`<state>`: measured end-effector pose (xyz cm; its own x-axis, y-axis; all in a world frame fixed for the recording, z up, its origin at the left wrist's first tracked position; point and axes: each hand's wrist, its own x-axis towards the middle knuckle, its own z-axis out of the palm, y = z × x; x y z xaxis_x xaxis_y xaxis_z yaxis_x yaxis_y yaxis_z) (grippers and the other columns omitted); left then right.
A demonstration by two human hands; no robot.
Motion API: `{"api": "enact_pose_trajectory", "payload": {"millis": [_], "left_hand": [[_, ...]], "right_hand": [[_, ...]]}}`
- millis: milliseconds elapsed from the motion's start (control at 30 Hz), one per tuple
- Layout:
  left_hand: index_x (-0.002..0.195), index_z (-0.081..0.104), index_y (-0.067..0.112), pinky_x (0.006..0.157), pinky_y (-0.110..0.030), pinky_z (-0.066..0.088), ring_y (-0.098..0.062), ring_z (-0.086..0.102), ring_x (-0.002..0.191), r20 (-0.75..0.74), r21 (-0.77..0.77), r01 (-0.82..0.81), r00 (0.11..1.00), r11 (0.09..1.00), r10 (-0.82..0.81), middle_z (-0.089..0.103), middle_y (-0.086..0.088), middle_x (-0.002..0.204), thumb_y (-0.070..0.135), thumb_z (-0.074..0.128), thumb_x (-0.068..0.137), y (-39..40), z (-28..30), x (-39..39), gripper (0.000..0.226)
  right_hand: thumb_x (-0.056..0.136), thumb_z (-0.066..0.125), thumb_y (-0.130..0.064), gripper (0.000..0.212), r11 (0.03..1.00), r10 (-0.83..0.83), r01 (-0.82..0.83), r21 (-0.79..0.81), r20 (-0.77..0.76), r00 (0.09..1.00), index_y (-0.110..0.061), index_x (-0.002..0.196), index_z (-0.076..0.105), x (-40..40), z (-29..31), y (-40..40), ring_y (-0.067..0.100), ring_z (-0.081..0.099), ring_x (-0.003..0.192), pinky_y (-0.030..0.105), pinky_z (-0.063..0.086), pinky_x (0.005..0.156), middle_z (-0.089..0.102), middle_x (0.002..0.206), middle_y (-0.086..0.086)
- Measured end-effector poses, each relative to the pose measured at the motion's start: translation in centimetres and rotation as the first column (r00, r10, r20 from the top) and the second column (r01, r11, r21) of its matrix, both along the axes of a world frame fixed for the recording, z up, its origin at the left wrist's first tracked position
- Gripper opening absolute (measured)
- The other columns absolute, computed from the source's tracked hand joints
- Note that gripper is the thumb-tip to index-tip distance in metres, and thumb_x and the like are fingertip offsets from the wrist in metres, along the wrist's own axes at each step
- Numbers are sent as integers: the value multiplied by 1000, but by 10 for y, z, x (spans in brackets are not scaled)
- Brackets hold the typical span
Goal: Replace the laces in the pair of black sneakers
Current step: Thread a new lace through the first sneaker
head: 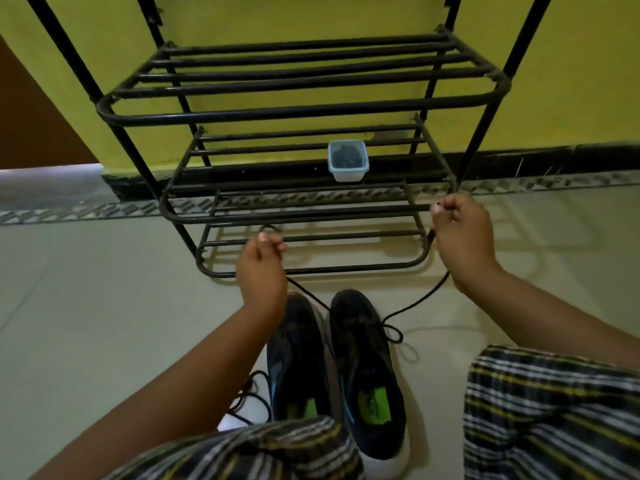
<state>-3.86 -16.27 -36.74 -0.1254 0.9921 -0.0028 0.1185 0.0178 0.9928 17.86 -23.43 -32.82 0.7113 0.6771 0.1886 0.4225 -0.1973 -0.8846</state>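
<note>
Two black sneakers (pixel 332 368) stand side by side on the floor just before the shoe rack (pixel 298 202), long axes running toward it, toes at the rack. Nearer the rack, left hand (pixel 261 268) and right hand (pixel 460 237) each pinch one end of the black lace (pixel 412 304), pulled apart.

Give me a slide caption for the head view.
Both hands pull a black lace from the right sneaker.
</note>
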Motion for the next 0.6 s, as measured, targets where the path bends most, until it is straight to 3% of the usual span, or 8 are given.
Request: {"api": "enact_pose_trajectory", "payload": {"millis": [133,233,300,367,433,500,567,600], "left_hand": [[96,59,16,83,-28,40,-17,57,92,-27,-25,-234,972,972,233,62,0,96,26,31,103,4,-7,-8,31],[112,57,3,88,-34,42,-27,56,105,-72,-323,-195,981,926,181,62,-12,112,27,38,101,7,-25,-11,32],[123,50,-2,96,-44,45,-37,53,114,-135,-535,-153,986,831,94,55,-22,126,28,50,95,4,-32,-8,41],[131,43,1,102,-46,41,-40,42,123,-383,-556,-154,920,817,-87,40,-22,139,29,58,90,-9,-32,-3,53],[137,36,5,103,-43,34,-36,31,129,-623,-370,-49,754,928,-208,26,-15,146,29,59,89,-27,-31,4,59],[131,47,9,99,-38,37,-31,42,123,-653,-247,212,684,945,-324,43,-12,135,30,59,90,-35,-32,11,47],[104,65,7,77,-29,45,-23,61,91,-511,-350,390,683,852,-522,64,-8,90,33,59,91,-41,-35,17,29],[88,67,5,66,-26,44,-20,60,73,-446,-424,439,660,792,-604,60,-4,69,35,60,90,-45,-38,19,31]], "right_hand": [[96,47,-12,8,998,-44,37,56,139,989,-17,91,52,3,-6,-8,5,46,67,15,34,57,50,74,-9],[93,51,-9,10,992,119,-112,-66,107,987,-14,87,57,3,-12,-10,12,51,71,23,41,66,53,73,-6],[91,55,-6,13,952,247,-253,-171,-55,968,-12,81,59,-4,-19,-15,16,54,65,21,45,58,56,68,-1],[91,55,-3,14,908,275,-330,-260,-226,934,-9,79,60,-14,-32,-20,13,51,55,15,39,44,57,64,2],[87,55,2,15,880,248,-349,-323,-314,916,-8,79,62,-24,-47,-25,14,49,51,20,38,42,60,63,4],[83,58,5,15,866,227,-364,-342,-380,897,-9,80,63,-33,-60,-27,15,49,51,22,38,43,62,65,6],[81,62,5,14,856,222,-387,-344,-431,875,-9,80,63,-43,-70,-28,14,50,49,20,39,42,63,65,8],[81,63,4,13,849,226,-396,-349,-438,870,-9,79,63,-46,-74,-29,13,51,49,20,40,41,63,65,8]]}}
